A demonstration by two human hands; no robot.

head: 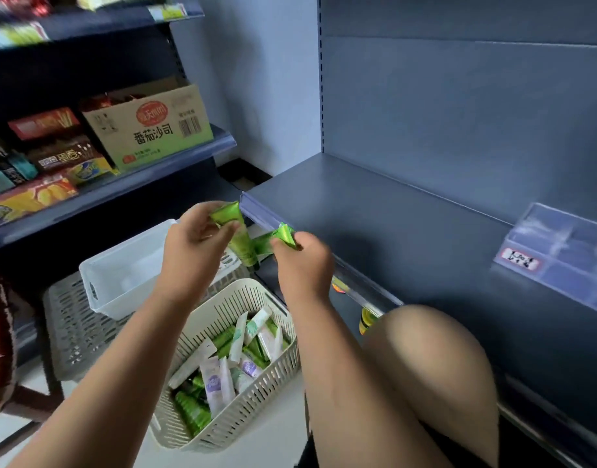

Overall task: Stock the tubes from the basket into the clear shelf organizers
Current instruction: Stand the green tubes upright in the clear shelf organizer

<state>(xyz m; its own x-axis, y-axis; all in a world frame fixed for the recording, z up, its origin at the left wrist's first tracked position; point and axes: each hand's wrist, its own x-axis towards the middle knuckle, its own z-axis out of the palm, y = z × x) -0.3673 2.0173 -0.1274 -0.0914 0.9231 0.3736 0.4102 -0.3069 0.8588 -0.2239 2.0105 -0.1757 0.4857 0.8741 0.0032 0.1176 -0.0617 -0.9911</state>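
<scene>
My left hand (195,244) pinches the flat end of a green tube (238,231) that hangs cap-down. My right hand (302,261) pinches a second green tube (280,236) by its crimped end. Both hands are raised above the baskets, just in front of the left corner of the grey shelf (374,231). Below them a cream slotted basket (273,380) holds several green, white and purple-printed tubes. A clear shelf organizer (560,251) stands on the shelf at the far right, with nothing visible in it.
A clear plastic bin (121,275) sits in a grey slotted basket (74,332) to the left. The left shelving holds snack boxes and a cardboard carton (148,126). My bare knee (432,366) is at the lower right, against the shelf's front.
</scene>
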